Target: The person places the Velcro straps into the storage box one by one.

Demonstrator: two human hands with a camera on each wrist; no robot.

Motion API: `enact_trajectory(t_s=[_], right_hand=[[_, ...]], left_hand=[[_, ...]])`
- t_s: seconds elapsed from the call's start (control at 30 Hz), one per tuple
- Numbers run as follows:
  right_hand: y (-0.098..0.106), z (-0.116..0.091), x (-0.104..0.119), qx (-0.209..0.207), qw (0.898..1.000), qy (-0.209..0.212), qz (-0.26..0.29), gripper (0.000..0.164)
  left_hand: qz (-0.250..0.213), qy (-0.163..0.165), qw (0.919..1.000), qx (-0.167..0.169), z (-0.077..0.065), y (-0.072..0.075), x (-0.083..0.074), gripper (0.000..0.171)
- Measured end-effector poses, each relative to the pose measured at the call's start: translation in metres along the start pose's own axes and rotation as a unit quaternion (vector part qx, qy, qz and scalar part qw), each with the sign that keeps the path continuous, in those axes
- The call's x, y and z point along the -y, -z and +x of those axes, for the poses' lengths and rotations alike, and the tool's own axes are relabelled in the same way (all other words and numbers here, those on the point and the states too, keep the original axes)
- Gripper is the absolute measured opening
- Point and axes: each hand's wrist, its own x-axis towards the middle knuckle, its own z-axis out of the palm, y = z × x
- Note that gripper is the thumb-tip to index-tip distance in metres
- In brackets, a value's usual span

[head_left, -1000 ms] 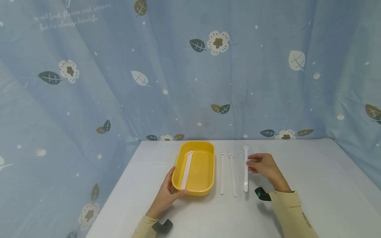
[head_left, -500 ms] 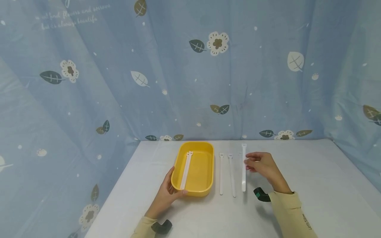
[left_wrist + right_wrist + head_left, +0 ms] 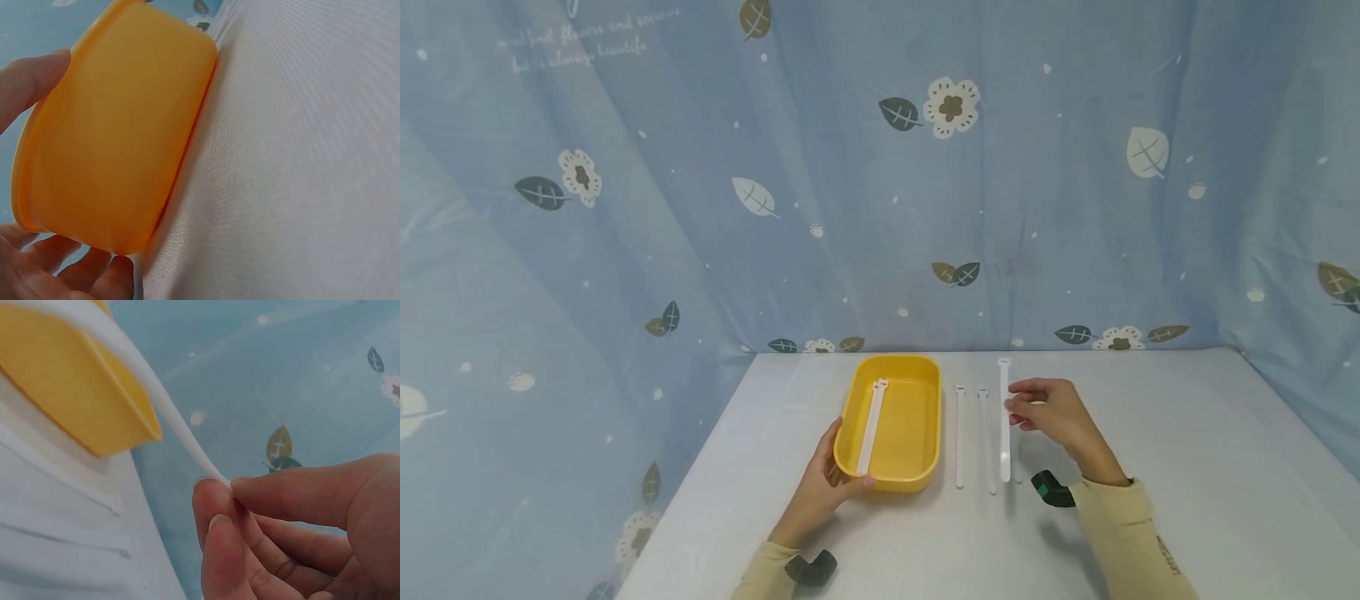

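In the head view my right hand [image 3: 1048, 415] pinches a white cable strap [image 3: 1004, 442] with a slotted head, held upright in that view just above the table. The right wrist view shows the strap [image 3: 178, 425] bending away from my thumb and fingertips. My left hand [image 3: 820, 492] grips the near-left corner of a yellow plastic tray [image 3: 917, 479], thumb on the rim and fingers along its side. Two similar straps [image 3: 871, 429] lie side by side inside the tray, towards its left.
Right of the tray, a white strap [image 3: 959, 442] and another strap [image 3: 987, 442] lie lengthwise on the white-covered table [image 3: 1210, 467]. A further strap [image 3: 1017, 462] is partly hidden behind the held one. A blue patterned curtain [image 3: 1037, 208] hangs behind.
My right hand has lifted the strap and carried it left, nearer the tray, exposing a strap lying beneath. My left hand and the tray stay in place.
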Motion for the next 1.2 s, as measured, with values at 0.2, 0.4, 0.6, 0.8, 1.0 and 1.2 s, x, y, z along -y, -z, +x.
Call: enact_trajectory(t_s=[0.2, 0.4, 0.6, 0.8, 1.0, 1.2], right_hand=[[-0.004, 0.002, 0.018, 0.004, 1.000, 0.017, -0.001, 0.037], [-0.011, 0.008, 0.032, 0.005, 1.000, 0.018, 0.007, 0.035], [-0.019, 0.015, 0.043, 0.013, 0.999, 0.024, 0.017, 0.033], [-0.029, 0.025, 0.054, 0.020, 0.999, 0.019, 0.037, 0.034], [-0.041, 0.032, 0.062, 0.035, 0.998, 0.019, 0.056, 0.034], [-0.053, 0.038, 0.072, 0.046, 0.996, 0.015, 0.069, 0.033]], left_hand=[[0.003, 0.001, 1.0000, -0.003, 0.000, -0.001, -0.002, 0.109], [0.008, -0.002, 1.0000, 0.003, -0.001, -0.002, -0.005, 0.109], [0.016, 0.004, 0.9999, -0.002, -0.002, -0.002, -0.004, 0.108], [0.013, 0.002, 0.9999, -0.006, -0.002, -0.003, -0.004, 0.108], [0.011, 0.003, 0.9999, -0.007, -0.002, -0.002, -0.003, 0.108], [0.010, 0.001, 0.9999, -0.007, -0.003, 0.000, -0.002, 0.109]])
